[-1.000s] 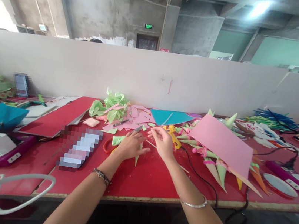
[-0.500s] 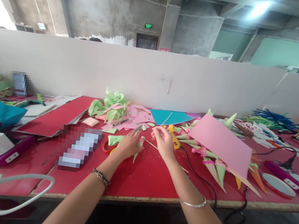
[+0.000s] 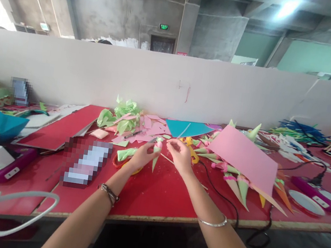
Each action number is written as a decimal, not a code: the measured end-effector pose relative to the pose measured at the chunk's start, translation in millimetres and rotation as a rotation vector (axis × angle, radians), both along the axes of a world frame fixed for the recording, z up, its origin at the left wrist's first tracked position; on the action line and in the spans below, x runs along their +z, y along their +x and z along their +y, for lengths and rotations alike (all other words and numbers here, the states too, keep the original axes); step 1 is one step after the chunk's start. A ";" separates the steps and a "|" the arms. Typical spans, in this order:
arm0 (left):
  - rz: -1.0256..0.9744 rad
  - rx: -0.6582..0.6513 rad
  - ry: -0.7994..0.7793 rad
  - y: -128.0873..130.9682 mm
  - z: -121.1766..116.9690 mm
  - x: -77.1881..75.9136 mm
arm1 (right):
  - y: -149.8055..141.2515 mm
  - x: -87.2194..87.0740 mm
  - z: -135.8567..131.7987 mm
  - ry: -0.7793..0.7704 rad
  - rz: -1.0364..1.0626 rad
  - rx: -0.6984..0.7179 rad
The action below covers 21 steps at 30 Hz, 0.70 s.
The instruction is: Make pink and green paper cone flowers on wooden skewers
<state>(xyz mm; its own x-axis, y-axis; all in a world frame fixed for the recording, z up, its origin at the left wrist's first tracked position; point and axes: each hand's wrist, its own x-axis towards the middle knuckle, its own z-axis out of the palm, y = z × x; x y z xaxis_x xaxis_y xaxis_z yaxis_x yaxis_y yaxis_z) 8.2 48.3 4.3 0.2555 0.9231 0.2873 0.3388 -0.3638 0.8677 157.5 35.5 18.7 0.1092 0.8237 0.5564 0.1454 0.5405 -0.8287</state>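
Observation:
My left hand (image 3: 142, 156) is closed on a small light-green paper cone (image 3: 154, 163), which points downward. A pink ball and pale-green bits sit at the cone's upper end. Just to the right, my right hand (image 3: 180, 155) is in a pinch close to that top; whatever is between its fingertips is too small to make out. Behind the right hand lies a yellow glue gun (image 3: 194, 152) with a black cord. Red and yellow loop handles (image 3: 117, 161) show partly beside my left hand, next to a light-green packet (image 3: 126, 154).
Right, a pink sheet (image 3: 244, 158) covers several green paper cones (image 3: 242, 188). Behind my hands lie a blue sheet (image 3: 185, 129), pink paper scraps (image 3: 152, 127) and crumpled green paper (image 3: 126, 112). Left are a blurred-out phone (image 3: 87, 164), a red board (image 3: 62, 125) and a purple power strip (image 3: 14, 165).
My left hand has turned and lifted the cone, so its pink top now shows clearly. The right hand stays pinched nearby, its fingers slightly shifted. The view has moved a little.

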 end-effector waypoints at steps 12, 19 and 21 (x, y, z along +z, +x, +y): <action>-0.442 -0.221 -0.302 2.8 -6.6 4.8 | -3.3 -0.8 -3.0 -0.061 0.023 0.154; -0.332 -0.214 -0.185 5.9 -8.4 6.6 | -3.0 1.4 -4.9 0.092 -0.168 0.055; -0.310 -0.221 -0.132 6.1 -7.3 5.7 | -2.6 1.8 -5.3 0.101 -0.197 0.046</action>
<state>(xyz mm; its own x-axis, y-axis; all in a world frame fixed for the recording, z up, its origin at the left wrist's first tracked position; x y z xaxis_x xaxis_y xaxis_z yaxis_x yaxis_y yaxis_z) 14.3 41.0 9.9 0.3719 0.8897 0.2649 -0.0204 -0.2774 0.9605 154.9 30.2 20.5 -0.0462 0.7642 0.6433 0.2726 0.6292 -0.7279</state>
